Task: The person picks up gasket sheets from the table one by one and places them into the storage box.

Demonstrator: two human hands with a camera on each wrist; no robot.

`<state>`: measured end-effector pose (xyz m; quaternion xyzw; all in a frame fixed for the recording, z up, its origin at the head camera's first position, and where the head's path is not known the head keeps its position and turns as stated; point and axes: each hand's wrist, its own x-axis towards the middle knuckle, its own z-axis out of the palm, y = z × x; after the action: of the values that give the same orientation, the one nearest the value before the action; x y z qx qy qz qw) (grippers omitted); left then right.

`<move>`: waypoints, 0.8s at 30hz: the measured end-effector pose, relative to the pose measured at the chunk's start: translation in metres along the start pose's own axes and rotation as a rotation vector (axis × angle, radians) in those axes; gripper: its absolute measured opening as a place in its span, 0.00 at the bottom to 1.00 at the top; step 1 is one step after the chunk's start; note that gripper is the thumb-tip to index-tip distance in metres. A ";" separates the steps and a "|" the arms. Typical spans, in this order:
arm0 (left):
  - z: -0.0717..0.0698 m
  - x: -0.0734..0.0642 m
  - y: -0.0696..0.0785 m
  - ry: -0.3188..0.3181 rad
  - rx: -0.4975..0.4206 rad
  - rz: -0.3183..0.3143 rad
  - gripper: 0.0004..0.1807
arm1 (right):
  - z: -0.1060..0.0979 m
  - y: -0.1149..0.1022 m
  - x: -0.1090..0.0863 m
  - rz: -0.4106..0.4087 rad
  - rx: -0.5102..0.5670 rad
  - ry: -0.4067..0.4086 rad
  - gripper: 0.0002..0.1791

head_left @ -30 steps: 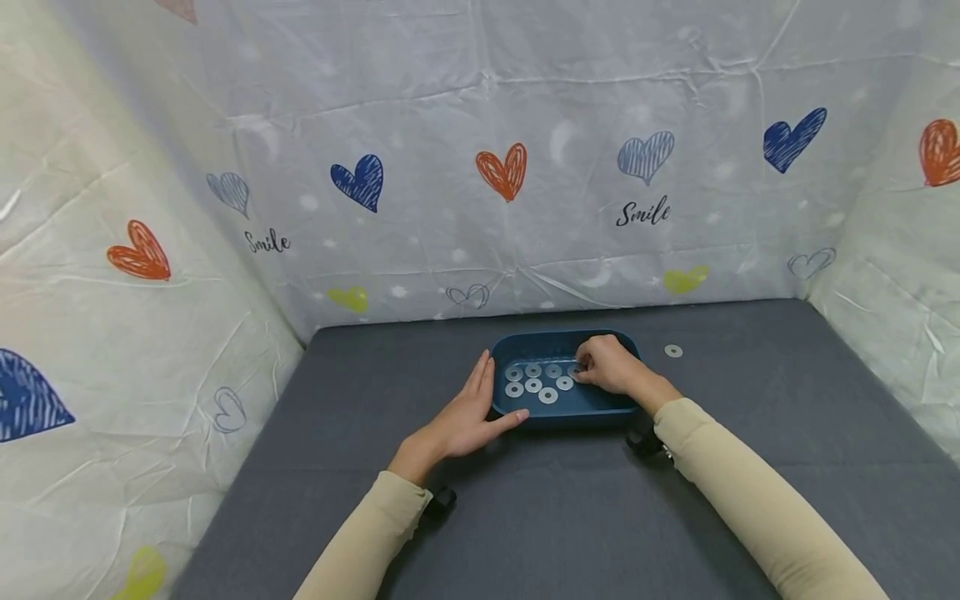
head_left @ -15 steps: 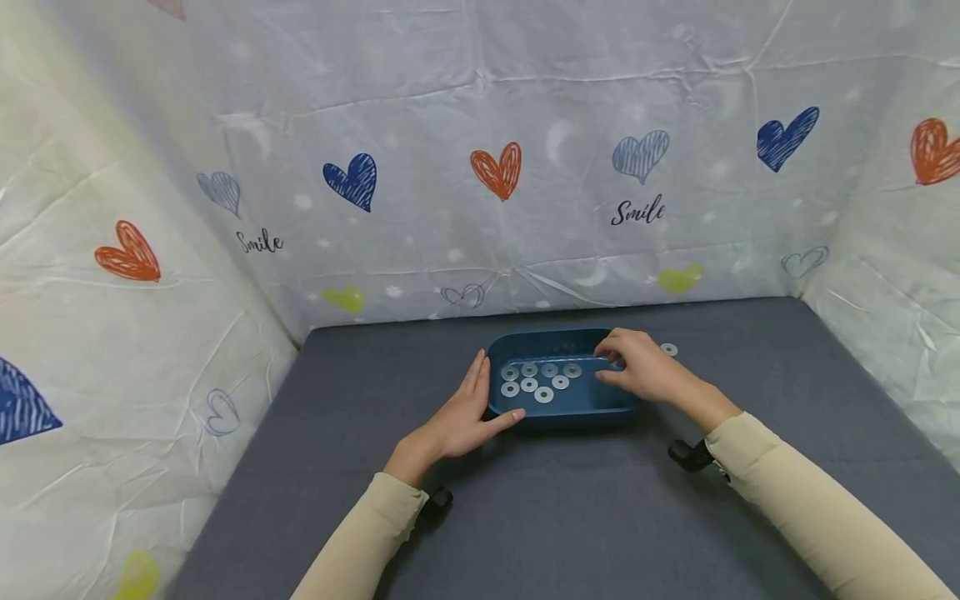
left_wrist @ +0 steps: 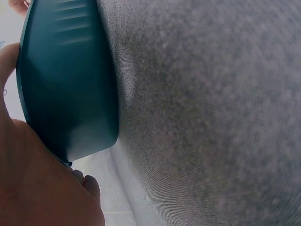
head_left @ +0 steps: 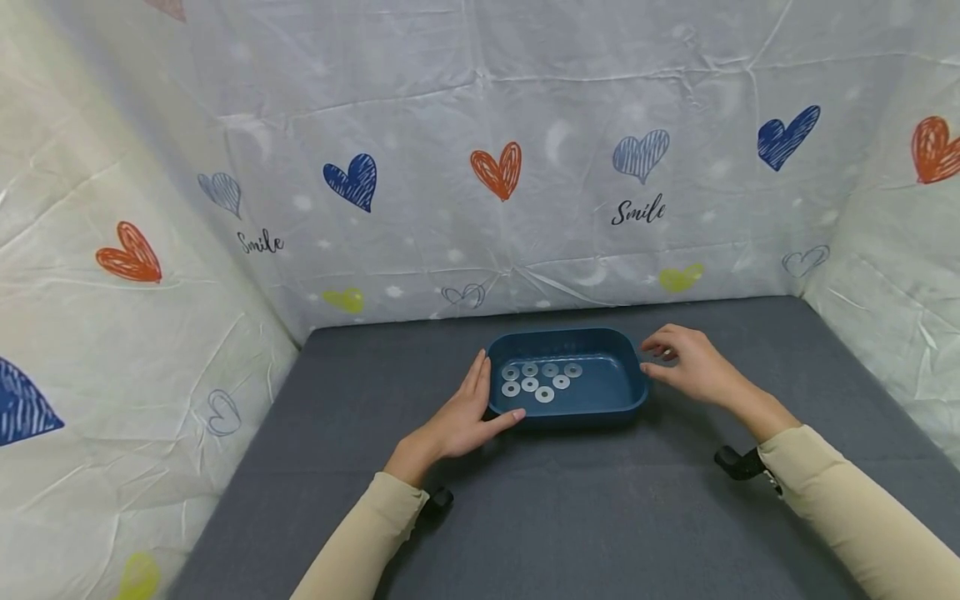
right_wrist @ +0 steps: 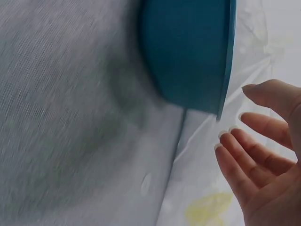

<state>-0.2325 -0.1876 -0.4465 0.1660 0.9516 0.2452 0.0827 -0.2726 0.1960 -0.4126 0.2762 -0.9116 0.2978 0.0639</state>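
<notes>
A blue oblong tray (head_left: 567, 410) stands on the table with several flat metal washers (head_left: 544, 394) lying in its left part. My left hand (head_left: 459, 418) rests against the tray's left end, fingers straight along the side and thumb at the front rim. My right hand (head_left: 693, 364) hovers just past the tray's right end, its fingers loosely bent and holding nothing. In the right wrist view, one more washer (right_wrist: 146, 184) lies blurred on the table beyond the tray; in the head view that hand hides it.
A dark grey cloth (head_left: 570, 517) covers the table. Behind it and at both sides hang pale curtains (head_left: 420, 108) printed with hearts. Each wrist carries a black camera mount, such as the right one (head_left: 738, 462).
My right hand has left the washers in the tray, lifted over the right rim and moved right, over the loose washer. The washer it touched lies with the others. My left hand stays put.
</notes>
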 end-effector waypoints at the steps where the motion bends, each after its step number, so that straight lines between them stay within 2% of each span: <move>1: 0.000 0.000 0.000 0.000 0.001 -0.001 0.64 | -0.002 0.003 -0.002 0.007 -0.002 0.002 0.15; 13: -0.001 0.000 0.000 -0.001 0.002 0.003 0.63 | -0.013 0.031 -0.007 0.074 -0.037 -0.010 0.17; 24: -0.001 -0.002 0.002 0.000 0.015 0.003 0.63 | -0.007 0.063 0.003 0.211 -0.028 -0.083 0.25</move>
<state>-0.2304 -0.1869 -0.4449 0.1680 0.9531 0.2385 0.0810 -0.3097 0.2406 -0.4375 0.1900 -0.9414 0.2786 -0.0019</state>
